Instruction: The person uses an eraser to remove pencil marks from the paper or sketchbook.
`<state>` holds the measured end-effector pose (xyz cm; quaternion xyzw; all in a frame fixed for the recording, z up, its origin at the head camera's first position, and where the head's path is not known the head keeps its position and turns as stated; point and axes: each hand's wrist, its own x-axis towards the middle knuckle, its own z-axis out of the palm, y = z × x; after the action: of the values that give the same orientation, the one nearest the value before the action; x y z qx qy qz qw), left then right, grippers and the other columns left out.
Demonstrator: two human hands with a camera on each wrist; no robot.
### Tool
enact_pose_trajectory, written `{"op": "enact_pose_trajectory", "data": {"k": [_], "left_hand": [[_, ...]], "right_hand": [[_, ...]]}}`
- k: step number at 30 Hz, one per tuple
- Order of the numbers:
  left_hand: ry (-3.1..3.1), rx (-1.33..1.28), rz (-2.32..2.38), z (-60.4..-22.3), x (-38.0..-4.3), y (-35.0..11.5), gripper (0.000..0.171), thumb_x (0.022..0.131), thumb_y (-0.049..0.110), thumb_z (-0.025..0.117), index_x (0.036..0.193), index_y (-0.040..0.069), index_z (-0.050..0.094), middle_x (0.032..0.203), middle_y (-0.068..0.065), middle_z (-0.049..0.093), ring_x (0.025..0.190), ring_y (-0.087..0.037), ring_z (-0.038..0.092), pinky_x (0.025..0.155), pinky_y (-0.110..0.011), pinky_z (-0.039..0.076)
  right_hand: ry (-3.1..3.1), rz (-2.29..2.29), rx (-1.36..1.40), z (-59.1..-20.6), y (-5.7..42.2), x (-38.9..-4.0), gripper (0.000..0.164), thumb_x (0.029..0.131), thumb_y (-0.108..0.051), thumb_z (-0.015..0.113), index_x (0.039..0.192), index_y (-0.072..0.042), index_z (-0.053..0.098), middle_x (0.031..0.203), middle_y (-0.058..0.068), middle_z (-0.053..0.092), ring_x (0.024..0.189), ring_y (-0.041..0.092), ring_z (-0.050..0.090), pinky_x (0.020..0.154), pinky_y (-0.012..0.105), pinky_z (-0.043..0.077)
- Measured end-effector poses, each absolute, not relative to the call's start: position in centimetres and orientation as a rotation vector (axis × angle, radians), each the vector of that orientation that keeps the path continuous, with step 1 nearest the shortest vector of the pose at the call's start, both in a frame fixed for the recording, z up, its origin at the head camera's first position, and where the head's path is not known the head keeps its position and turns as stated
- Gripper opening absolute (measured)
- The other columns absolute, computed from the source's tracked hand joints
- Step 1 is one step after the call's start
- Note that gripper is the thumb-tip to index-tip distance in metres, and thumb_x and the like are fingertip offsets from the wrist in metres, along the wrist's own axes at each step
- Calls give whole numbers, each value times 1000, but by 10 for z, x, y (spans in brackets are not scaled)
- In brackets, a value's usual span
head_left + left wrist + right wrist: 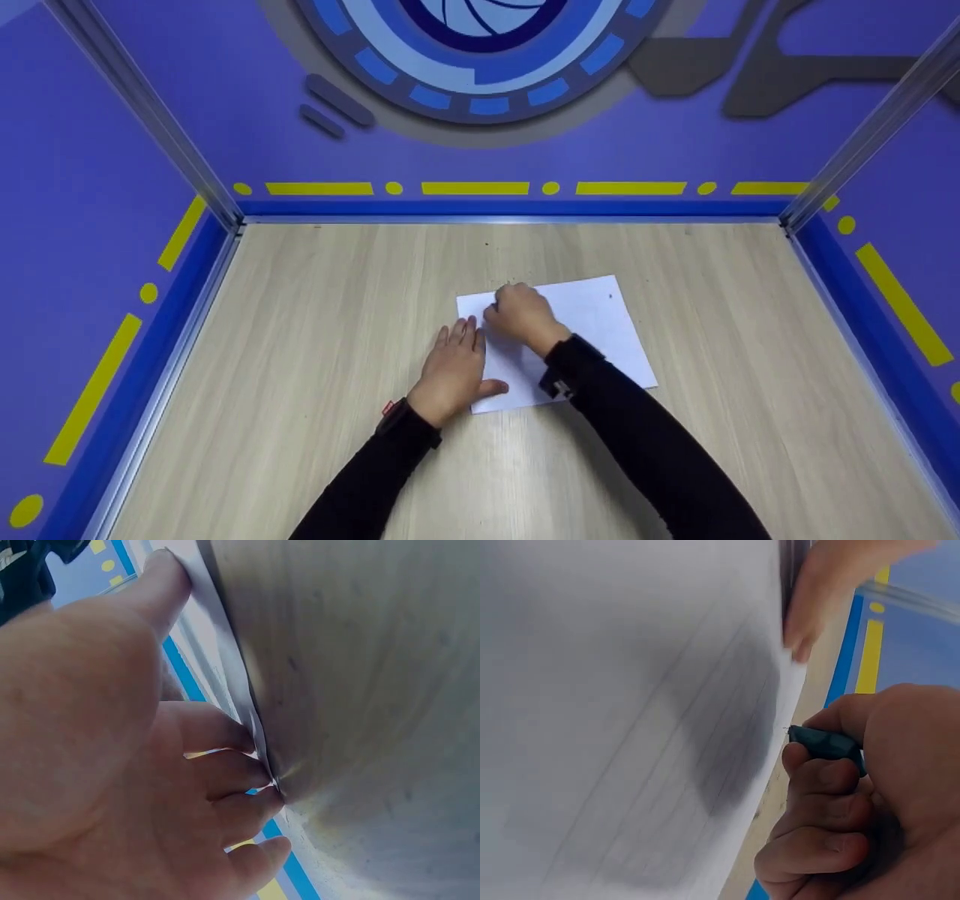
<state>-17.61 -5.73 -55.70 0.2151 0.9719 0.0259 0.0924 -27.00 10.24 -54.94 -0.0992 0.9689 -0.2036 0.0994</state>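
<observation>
- Smooth white paper sheet [592,337], faintly lined, lies askew on the wood-grained worktop [750,375].
- Right hand [521,313] over its upper left, grip clamped on a dark-teal stub [825,742]!
- Left hand [454,371] pressing its left edge, grip spread, thumb apart.

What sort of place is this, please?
Probably a work booth, perhaps for filming: printed purple panels stand on three sides, joined by metal corner posts, around a wood-grain tabletop.

Sheet [600,330]: paper, smooth, matt. Table [750,375]: wood-grain top, smooth, faint sheen. Rails [517,220]: bare metal, satin. Walls [225,75]: smooth printed panels. Sleeves [667,450]: cloth, matt. Stub [821,739]: smooth-looking — rubber or plastic, can't tell.
</observation>
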Motion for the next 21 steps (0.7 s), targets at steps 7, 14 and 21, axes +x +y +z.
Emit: {"op": "enact_pose_trajectory", "data": {"k": [7,14,21], "left_hand": [[2891,640,79,-559,-175,-57,111,94,73,73,163,-8,45,174,-26,43,165,-38,40,135,-57,35],[2879,626,49,-557,-176,-56,110,94,76,70,164,-6,47,175,-25,42,166,-38,40,136,-55,33],[2855,611,35,-555,-176,-57,111,95,78,67,166,-5,44,176,-25,39,167,-39,37,138,-54,31]], "right_hand": [[2846,-604,-267,-568,90,-275,31,100,-29,68,85,-4,78,96,17,78,86,33,70,85,51,62],[2863,-625,-260,-561,107,-274,30,97,-26,69,72,-9,63,90,15,74,81,31,65,83,54,59],[2853,-655,-140,-561,152,-274,36,100,-27,69,69,-14,53,86,12,65,82,30,61,75,45,52]]}}
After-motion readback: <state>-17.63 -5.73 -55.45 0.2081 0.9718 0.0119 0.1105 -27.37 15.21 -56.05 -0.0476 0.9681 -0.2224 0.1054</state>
